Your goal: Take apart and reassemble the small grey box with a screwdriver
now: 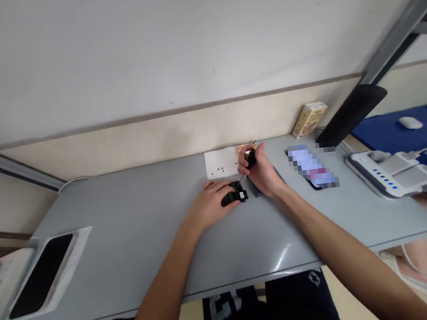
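My left hand (213, 201) is closed around a small black device with an exposed green circuit board (233, 195), holding it against the grey desk. Its casing is open, and I cannot tell its exact kind. In my right hand (261, 172) is a screwdriver (251, 159) with a black and yellow handle, its thin shaft slanting down to the device. Whether the tip sits on a screw is too small to see. Behind the hands lies a white sheet (221, 163) with several tiny dark pieces on it. A dark grey block (256, 190) is partly hidden under my right hand.
A phone with a blurred screen (312, 166) lies to the right, near a white power strip (382, 174) with chargers and cables. A yellowish carton (309, 120) stands by the wall. At the far left, a black phone-like slab (43, 274) rests on white paper.
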Demonstrator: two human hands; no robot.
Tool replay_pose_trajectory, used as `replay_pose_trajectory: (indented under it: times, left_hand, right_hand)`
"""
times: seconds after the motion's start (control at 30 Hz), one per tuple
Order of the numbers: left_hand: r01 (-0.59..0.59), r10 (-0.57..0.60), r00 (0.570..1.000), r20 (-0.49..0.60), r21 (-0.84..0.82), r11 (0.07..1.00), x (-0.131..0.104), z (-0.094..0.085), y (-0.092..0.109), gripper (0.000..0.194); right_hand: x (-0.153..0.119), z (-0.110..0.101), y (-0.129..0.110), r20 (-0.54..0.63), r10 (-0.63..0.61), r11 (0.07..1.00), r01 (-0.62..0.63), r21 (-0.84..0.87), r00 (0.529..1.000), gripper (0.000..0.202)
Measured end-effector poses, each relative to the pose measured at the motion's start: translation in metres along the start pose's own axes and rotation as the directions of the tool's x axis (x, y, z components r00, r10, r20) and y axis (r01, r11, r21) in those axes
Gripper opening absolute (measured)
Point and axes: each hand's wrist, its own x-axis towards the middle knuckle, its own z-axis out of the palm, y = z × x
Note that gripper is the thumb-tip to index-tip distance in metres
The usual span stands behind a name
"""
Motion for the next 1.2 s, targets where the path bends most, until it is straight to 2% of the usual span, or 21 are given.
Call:
replay_pose_trajectory:
  times: [0.07, 0.2, 0.37, 0.47, 0.6, 0.67, 0.73, 0.8, 0.97, 1.1, 1.2]
  left_hand:
    - [-0.002, 0.002, 1.000, 0.003, -0.002, 1.000, 0.000, 0.000, 0.000, 0.020]
    - [-0.001, 0.001, 1.000, 0.004, -0.012, 1.000, 0.001, 0.000, 0.000, 0.019]
    - [0.006, -0.005, 1.000, 0.020, -0.026, 1.000, 0.002, -0.003, 0.002, 0.019]
    - [0.014, -0.014, 1.000, 0.018, -0.022, 1.000, 0.001, -0.002, 0.002, 0.020]
    - [0.013, -0.012, 1.000, 0.014, -0.023, 1.000, 0.001, 0.000, 0.001, 0.021]
    - [0.011, -0.011, 1.000, 0.015, -0.021, 1.000, 0.001, 0.000, 0.000, 0.021]
    - [0.008, -0.007, 1.000, 0.012, -0.019, 1.000, 0.001, 0.001, 0.000, 0.021]
    - [0.005, -0.005, 1.000, 0.000, -0.022, 1.000, 0.001, 0.002, 0.000, 0.021]
    - [0.025, -0.025, 1.000, 0.002, -0.067, 0.997, 0.000, 0.002, 0.001, 0.021]
    - [0.070, -0.069, 0.998, 0.014, -0.124, 0.990, 0.000, 0.001, 0.002, 0.024]
    - [0.069, -0.069, 0.998, 0.008, -0.134, 0.989, 0.001, 0.001, 0.002, 0.025]
  right_hand:
    - [-0.001, 0.001, -0.003, -0.002, 0.016, 1.000, -0.016, 0.027, 1.000, 0.048]
    - [-0.003, -0.003, -0.006, 0.009, -0.002, 0.999, 0.001, 0.034, 1.000, 0.032]
    - [-0.002, -0.006, -0.003, -0.036, -0.056, 0.998, 0.057, 0.018, 0.998, 0.039]
    - [-0.001, -0.005, -0.003, -0.039, -0.096, 0.995, 0.096, -0.010, 0.995, 0.034]
    - [-0.001, -0.003, -0.007, 0.018, -0.016, 0.998, 0.014, 0.063, 1.000, 0.038]
    - [-0.001, -0.003, -0.009, 0.010, -0.007, 0.997, 0.007, 0.073, 1.000, 0.033]
    - [-0.002, -0.005, -0.008, -0.019, -0.036, 0.998, 0.037, 0.059, 0.999, 0.031]
    - [-0.002, -0.006, -0.006, -0.038, -0.059, 0.998, 0.060, 0.021, 0.998, 0.040]
    - [-0.002, -0.006, -0.003, -0.030, -0.110, 0.984, 0.105, -0.146, 0.993, 0.045]
    - [-0.001, -0.005, -0.010, 0.041, -0.033, 0.998, 0.035, -0.049, 0.999, 0.042]
    - [-0.001, -0.009, -0.012, 0.037, -0.016, 0.999, 0.015, 0.033, 0.999, 0.031]
